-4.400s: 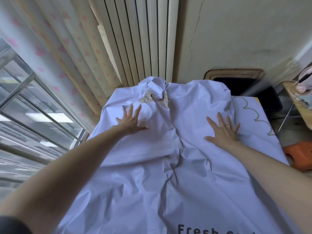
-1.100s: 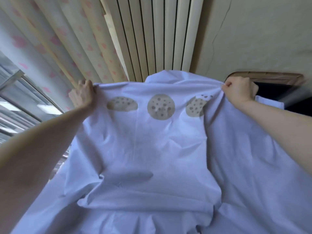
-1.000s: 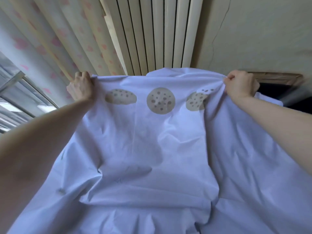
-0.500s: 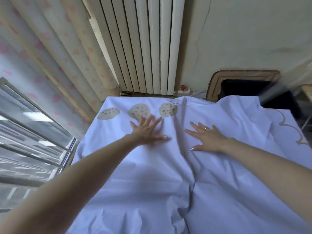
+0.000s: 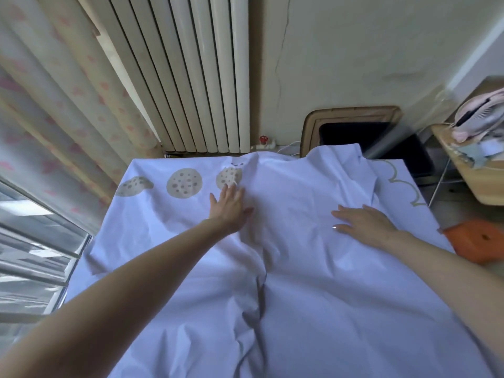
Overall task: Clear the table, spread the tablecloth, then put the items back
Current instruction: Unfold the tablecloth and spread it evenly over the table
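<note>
Wrinkles are the risk: the tablecloth [image 5: 313,296] lies spread just before the radiator [image 5: 191,77], a ridge [image 5: 261,285] running down its middle. Left hand [image 5: 230,208] and right hand [image 5: 365,225] press it flat, fingers [image 5: 230,190] straight; pushing unevenly could drag it askew or deepen that fold.

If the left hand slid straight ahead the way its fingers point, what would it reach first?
The left hand, flat on the tablecloth, points at the rightmost cookie print, which lies right at its fingertips and comes first; beyond it are the cloth's far edge and, probably, the radiator.
</note>
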The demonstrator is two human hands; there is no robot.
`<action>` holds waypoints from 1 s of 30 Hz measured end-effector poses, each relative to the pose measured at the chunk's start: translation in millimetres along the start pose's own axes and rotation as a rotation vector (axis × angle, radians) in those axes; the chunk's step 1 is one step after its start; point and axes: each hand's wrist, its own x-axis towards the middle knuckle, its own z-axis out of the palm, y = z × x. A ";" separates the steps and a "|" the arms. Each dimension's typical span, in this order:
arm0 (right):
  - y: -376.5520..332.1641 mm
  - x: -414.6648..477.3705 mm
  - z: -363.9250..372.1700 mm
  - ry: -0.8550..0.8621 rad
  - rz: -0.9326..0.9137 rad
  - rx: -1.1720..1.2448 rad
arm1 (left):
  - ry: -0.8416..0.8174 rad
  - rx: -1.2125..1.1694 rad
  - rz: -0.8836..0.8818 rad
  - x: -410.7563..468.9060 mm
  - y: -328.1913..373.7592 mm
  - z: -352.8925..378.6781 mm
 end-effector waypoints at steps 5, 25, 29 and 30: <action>52.3 -6.7 -2.3 0.617 0.041 0.128 | -0.155 0.089 0.269 -13.4 61.1 25.1; 191.1 12.5 21.4 0.278 0.677 0.516 | -0.198 0.109 0.202 7.6 200.0 72.7; 192.9 9.4 17.2 0.327 0.653 0.492 | -0.208 0.094 0.185 11.0 206.8 66.6; 195.1 7.6 16.6 0.335 0.647 0.499 | -0.213 0.083 0.181 12.3 208.0 65.1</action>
